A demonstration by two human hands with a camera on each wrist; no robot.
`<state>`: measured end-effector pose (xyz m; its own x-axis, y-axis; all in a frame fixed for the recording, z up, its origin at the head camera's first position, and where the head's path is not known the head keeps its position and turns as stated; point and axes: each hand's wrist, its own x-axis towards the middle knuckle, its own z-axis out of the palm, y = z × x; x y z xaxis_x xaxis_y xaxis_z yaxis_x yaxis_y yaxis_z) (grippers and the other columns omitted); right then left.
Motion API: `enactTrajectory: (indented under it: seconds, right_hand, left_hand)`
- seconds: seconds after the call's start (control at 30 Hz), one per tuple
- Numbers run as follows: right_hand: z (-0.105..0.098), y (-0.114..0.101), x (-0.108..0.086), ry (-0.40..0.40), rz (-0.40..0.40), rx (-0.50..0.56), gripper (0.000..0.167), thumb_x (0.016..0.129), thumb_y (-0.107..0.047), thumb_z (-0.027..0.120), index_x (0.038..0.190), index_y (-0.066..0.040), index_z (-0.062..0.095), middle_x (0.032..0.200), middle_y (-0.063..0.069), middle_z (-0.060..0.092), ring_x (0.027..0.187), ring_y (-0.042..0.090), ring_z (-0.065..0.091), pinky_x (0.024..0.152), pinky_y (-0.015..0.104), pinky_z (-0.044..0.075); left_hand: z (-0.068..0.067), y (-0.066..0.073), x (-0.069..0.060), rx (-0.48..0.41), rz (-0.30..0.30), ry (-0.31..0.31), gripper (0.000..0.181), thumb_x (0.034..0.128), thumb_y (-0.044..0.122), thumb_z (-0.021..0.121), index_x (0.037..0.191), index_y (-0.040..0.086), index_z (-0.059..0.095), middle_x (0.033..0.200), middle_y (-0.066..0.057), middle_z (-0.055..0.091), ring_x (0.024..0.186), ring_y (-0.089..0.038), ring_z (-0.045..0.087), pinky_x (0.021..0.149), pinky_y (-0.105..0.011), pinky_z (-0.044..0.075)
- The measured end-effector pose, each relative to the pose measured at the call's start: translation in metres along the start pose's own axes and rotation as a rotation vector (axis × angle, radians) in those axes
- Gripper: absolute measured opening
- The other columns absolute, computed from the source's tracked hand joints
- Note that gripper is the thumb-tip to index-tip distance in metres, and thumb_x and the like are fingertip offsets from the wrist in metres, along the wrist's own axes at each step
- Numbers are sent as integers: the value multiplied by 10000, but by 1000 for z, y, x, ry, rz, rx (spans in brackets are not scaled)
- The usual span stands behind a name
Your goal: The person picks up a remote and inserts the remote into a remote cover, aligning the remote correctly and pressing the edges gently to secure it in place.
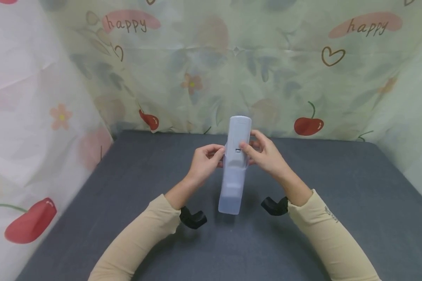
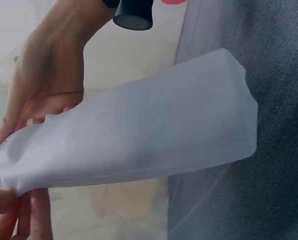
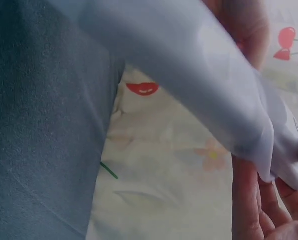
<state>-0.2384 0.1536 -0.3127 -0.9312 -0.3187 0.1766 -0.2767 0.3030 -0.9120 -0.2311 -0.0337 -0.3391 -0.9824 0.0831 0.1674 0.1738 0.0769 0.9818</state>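
Above the table, a white remote control stands tilted, its lower part inside a translucent sleeve. The sleeve's lower end hangs soft and hollow below the remote. My left hand pinches the sleeve's rim at the left side, thumb and fingers together. On the other side, my right hand grips the remote, its thumb on the back face near a small dark latch and its fingers behind. In the left wrist view the sleeve spans the picture; in the right wrist view its rim folds over by the right hand's fingers.
A dark grey table lies below the hands. A patterned curtain hangs behind its far edge, with a white cloth at the left. Black wrist cameras are strapped at both sleeve cuffs.
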Motion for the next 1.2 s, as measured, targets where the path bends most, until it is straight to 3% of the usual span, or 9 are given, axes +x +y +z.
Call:
enactTrajectory:
  seconds: [0.13, 0.2, 0.3, 0.4, 0.57, 0.73, 0.9, 1.03, 1.2]
  right_hand:
    - [3, 0, 2, 58, -6, -42, 499, 928, -330, 566, 1349, -109, 416, 1192, 210, 582, 831, 218, 671, 661, 316, 545]
    - [3, 0, 2, 77, 2, -48, 480, 932, -319, 562, 1337, -101, 424, 1181, 209, 565, 812, 234, 671, 653, 300, 538]
    - [6, 1, 2, 84, 13, -47, 472, 937, -315, 554, 1321, -76, 420, 1164, 218, 544, 797, 234, 670, 653, 284, 531]
    - [7, 2, 0, 80, 33, -15, 496, 937, -336, 547, 1327, -71, 392, 1188, 213, 541, 820, 187, 664, 684, 278, 539]
    - [4, 5, -4, 63, 81, 46, 511, 938, -325, 549, 1338, -53, 382, 1224, 206, 556, 821, 92, 648, 783, 297, 555]
    - [4, 10, -7, 12, 104, -9, 371, 946, -260, 549, 1154, 46, 541, 972, 132, 622, 741, 69, 628, 754, 290, 558]
    - [8, 8, -9, 95, 58, -42, 277, 938, -188, 563, 1034, 70, 597, 760, -14, 590, 677, 37, 597, 695, 229, 544]
    - [10, 2, -9, 165, 37, -56, 250, 934, -160, 566, 1010, 75, 610, 728, -23, 584, 650, 26, 584, 674, 197, 533]
    - [11, 2, -8, 195, 50, -53, 241, 939, -144, 555, 1012, 78, 614, 731, -32, 584, 641, 19, 575, 677, 208, 535]
  left_hand:
    - [-1, 5, -1, -7, -39, -69, 300, 959, 201, 514, 1122, -24, 628, 1096, -208, 640, 872, -176, 653, 771, -344, 563]
    - [0, 8, -1, 54, -38, -100, 347, 944, 277, 535, 1143, 4, 612, 1141, -177, 632, 963, -225, 645, 790, -352, 557]
    - [2, 8, 0, 183, -21, -97, 395, 889, 338, 625, 1139, 35, 593, 1154, -134, 634, 1040, -248, 620, 778, -334, 548]
    - [2, 8, -1, 254, -14, -66, 411, 850, 333, 680, 1122, 42, 579, 1132, -121, 643, 998, -248, 640, 748, -321, 541]
    - [-2, 8, 0, 238, 25, -36, 390, 863, 269, 675, 1130, 9, 558, 1133, -155, 630, 887, -278, 672, 729, -333, 548]
    - [-5, 7, 2, 225, 89, -21, 376, 874, 226, 663, 1147, -7, 551, 1141, -173, 623, 863, -293, 678, 703, -318, 546]
    - [-5, 7, 2, 269, 159, -47, 400, 887, 218, 646, 1215, 11, 549, 1124, -170, 641, 820, -278, 692, 673, -313, 553]
    - [-4, 12, 1, 373, 190, -63, 431, 897, 258, 628, 1276, 68, 549, 1096, -132, 663, 719, -228, 685, 597, -263, 525]
    - [-3, 17, -1, 475, 192, -93, 458, 906, 293, 605, 1316, 101, 534, 1088, -113, 675, 735, -221, 680, 567, -238, 499]
